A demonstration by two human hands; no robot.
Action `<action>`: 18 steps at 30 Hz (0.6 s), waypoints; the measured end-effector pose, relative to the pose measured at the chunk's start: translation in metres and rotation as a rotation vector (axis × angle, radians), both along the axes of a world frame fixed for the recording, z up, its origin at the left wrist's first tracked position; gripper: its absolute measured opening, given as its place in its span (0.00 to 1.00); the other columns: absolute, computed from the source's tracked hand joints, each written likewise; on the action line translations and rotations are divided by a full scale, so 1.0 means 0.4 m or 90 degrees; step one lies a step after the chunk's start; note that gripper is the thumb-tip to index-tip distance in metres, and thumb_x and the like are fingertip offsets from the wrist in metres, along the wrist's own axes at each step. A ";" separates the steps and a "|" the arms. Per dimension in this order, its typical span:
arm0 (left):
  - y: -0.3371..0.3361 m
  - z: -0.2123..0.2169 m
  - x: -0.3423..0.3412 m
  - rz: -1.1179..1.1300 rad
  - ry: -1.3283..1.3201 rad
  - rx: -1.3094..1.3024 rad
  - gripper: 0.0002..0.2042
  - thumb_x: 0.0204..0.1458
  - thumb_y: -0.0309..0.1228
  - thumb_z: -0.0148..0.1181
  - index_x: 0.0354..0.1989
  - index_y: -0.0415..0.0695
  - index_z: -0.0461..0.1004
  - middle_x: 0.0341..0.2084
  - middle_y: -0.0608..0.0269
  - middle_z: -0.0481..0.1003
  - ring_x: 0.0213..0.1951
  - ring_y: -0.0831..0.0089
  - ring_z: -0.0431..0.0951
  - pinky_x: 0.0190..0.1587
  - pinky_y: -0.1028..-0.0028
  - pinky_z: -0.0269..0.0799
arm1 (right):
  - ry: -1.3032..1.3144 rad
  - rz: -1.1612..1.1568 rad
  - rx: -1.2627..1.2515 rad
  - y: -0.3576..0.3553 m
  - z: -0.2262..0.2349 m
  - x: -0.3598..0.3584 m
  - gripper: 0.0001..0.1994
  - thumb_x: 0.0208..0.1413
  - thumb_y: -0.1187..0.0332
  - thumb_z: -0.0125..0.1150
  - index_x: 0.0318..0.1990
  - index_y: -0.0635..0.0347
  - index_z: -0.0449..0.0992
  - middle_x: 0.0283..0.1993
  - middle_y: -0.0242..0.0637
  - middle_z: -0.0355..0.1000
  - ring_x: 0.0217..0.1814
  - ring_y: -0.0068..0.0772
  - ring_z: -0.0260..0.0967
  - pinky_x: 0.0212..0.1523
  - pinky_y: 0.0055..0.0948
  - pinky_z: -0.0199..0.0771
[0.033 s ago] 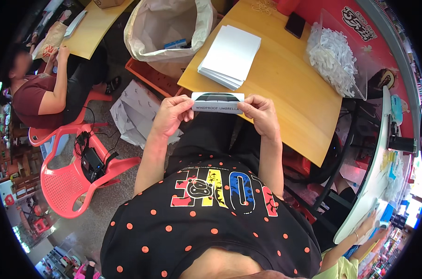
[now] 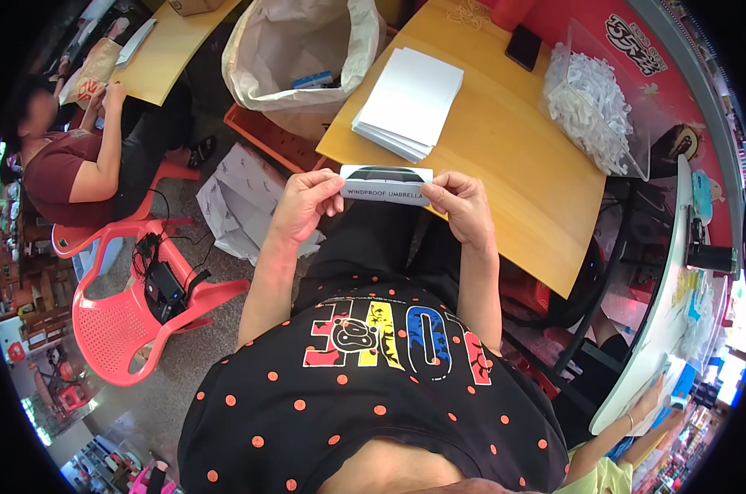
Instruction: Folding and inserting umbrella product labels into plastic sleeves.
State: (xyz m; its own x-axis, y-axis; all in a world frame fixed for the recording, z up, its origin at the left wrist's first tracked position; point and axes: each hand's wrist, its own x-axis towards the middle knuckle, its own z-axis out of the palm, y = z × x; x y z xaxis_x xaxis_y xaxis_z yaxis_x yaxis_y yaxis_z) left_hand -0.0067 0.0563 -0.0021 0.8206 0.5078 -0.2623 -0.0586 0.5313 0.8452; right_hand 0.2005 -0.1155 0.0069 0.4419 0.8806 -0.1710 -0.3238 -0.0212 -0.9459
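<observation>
A narrow printed paper piece (image 2: 387, 184), white and grey with a picture of a dark umbrella, is stretched level between my two hands, above my lap and just off the table's near edge. My left hand (image 2: 309, 202) pinches its left end between thumb and fingers. At the other end, my right hand (image 2: 463, 204) grips it the same way. Whether it is a flat sheet or a folded sleeve, I cannot tell. Just beyond it, a stack of white sheets (image 2: 410, 99) lies on the yellow wooden table (image 2: 504, 152).
Farther right on the table are a black phone (image 2: 522, 47) and a clear bin of crumpled translucent strips (image 2: 591, 107). A large white sack (image 2: 253, 62) stands left of the table. To the left are a red chair (image 2: 113, 333) and a seated person (image 2: 76, 173); another person's hand (image 2: 648, 399) is at lower right.
</observation>
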 end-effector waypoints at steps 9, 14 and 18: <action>0.192 0.107 0.037 0.228 -0.108 0.121 0.09 0.57 0.27 0.54 0.38 0.33 0.74 0.26 0.58 0.77 0.25 0.75 0.76 0.26 0.83 0.71 | -0.143 -0.137 0.015 0.048 0.041 0.030 0.12 0.59 0.66 0.54 0.38 0.68 0.78 0.32 0.33 0.76 0.28 0.17 0.66 0.31 0.17 0.64; 0.226 0.098 0.068 0.340 0.072 0.235 0.26 0.57 0.33 0.55 0.59 0.30 0.58 0.51 0.50 0.69 0.47 0.63 0.76 0.43 0.74 0.76 | -0.805 -0.170 0.001 0.112 0.019 0.070 0.18 0.51 0.65 0.62 0.47 0.65 0.74 0.46 0.41 0.75 0.40 0.34 0.69 0.41 0.30 0.68; 0.159 0.037 0.023 0.201 0.099 0.199 0.28 0.55 0.36 0.58 0.60 0.33 0.59 0.53 0.49 0.67 0.45 0.68 0.76 0.42 0.73 0.74 | -0.987 -0.089 -0.075 0.138 0.025 0.093 0.26 0.48 0.63 0.64 0.55 0.63 0.69 0.46 0.42 0.73 0.42 0.41 0.67 0.47 0.34 0.67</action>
